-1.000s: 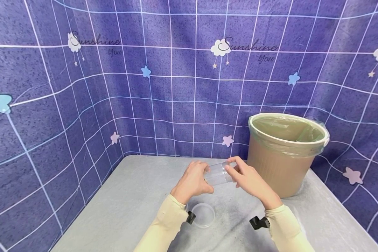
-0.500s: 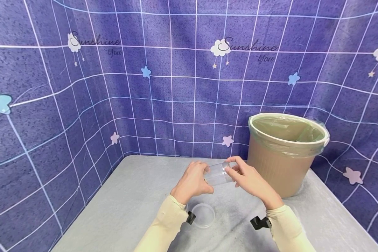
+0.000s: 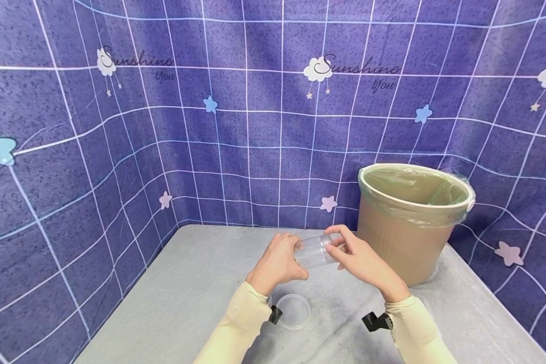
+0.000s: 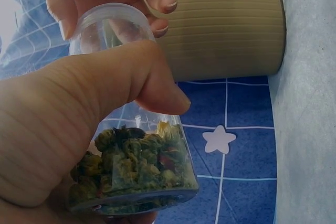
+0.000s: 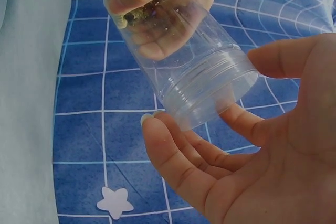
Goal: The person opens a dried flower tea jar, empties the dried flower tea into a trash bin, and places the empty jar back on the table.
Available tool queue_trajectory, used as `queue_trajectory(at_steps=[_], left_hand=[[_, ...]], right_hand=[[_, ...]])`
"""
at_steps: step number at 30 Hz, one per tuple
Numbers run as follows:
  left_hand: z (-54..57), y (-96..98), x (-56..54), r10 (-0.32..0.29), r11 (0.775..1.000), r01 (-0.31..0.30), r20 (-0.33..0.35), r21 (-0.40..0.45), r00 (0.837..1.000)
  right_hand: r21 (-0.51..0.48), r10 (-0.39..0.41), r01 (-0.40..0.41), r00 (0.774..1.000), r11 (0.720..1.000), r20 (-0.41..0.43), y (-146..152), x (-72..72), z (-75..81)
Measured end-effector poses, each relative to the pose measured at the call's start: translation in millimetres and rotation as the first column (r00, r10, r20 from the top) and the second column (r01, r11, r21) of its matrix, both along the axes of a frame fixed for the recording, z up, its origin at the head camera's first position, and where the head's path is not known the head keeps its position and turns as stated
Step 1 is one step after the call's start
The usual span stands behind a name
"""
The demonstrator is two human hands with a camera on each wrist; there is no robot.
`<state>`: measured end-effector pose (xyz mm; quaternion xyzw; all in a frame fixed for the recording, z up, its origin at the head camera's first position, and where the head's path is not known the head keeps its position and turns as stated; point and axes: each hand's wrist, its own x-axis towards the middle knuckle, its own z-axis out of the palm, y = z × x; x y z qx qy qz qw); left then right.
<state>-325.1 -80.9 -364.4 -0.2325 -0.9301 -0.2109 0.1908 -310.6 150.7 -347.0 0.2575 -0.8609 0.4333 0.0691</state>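
Observation:
A clear plastic jar (image 3: pixel 310 259) is tilted on its side above the table, its capped end toward the right. My left hand (image 3: pixel 278 263) grips its body near the base. Dried yellow-green flower buds (image 4: pixel 134 158) lie gathered at the jar's bottom, with a few dark red bits among them. At the other end is a clear ridged lid (image 5: pixel 197 95). My right hand (image 3: pixel 361 259) has its thumb and fingers curled round the lid's edge, the thumb right at its rim. Below the hands, a round clear plastic piece (image 3: pixel 293 311) lies on the table.
A tan bucket (image 3: pixel 402 242) lined with a thin green bag stands at the back right of the grey table (image 3: pixel 186 288). Another clear rounded edge shows partly behind the left wrist. A purple gridded curtain (image 3: pixel 255 126) surrounds the table.
The right hand's fingers have shifted slightly left round the lid, in a small turning movement. My left hand and the jar have stayed in place.

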Motion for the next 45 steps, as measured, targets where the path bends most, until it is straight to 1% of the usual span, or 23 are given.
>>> queue_trajectory(at_steps=[6,15,20,25,39,45], left_hand=[[0.9,-0.4,1.0,-0.007,1.0,0.007,0.002,0.01,1.0],[0.4,0.1,0.2,0.0,1.0,0.0,0.001,0.008,1.0],[1.0,0.2,0.7,0.003,1.0,-0.004,0.005,0.009,1.0],[0.9,0.3,1.2,0.007,1.0,-0.007,0.009,0.006,1.0],[0.8,0.4,1.3,0.008,1.0,-0.008,0.008,-0.005,1.0],[0.0,1.0,1.1,0.013,1.0,-0.013,0.02,-0.006,1.0]], right_hand=[[-0.013,0.021,-0.022,0.999,1.0,-0.025,0.4,0.8,0.1],[-0.041,0.066,-0.068,0.997,0.997,-0.037,1.3,2.0,1.3],[-0.024,0.065,-0.066,0.997,0.998,-0.044,0.9,1.0,0.5],[-0.028,0.069,-0.07,0.997,0.997,-0.045,1.1,2.4,1.2],[-0.019,0.049,-0.05,0.998,0.999,-0.037,0.5,1.6,-0.6],[-0.013,0.001,-0.001,0.999,1.0,-0.049,-2.3,-1.2,-3.3]])
